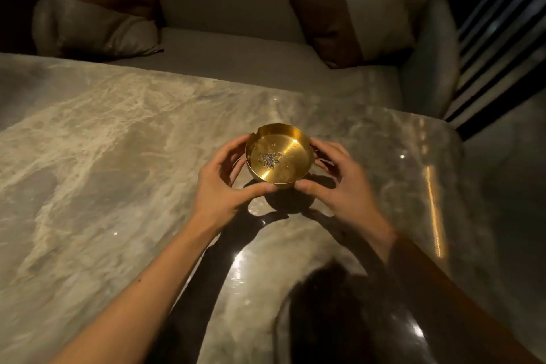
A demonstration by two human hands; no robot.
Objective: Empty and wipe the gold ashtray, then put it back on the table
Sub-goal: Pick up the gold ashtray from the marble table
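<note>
Head view: both hands cup the gold ashtray (279,154), ash (269,159) still inside.
Left hand (220,186) and right hand (339,177) clasp opposite sides above the marble table (103,142); best kept level, since tilting would spill ash.

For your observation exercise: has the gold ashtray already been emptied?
No: a small pile of ash still lies in the middle of the gold ashtray, which the left hand and right hand hold at its sides.
</note>
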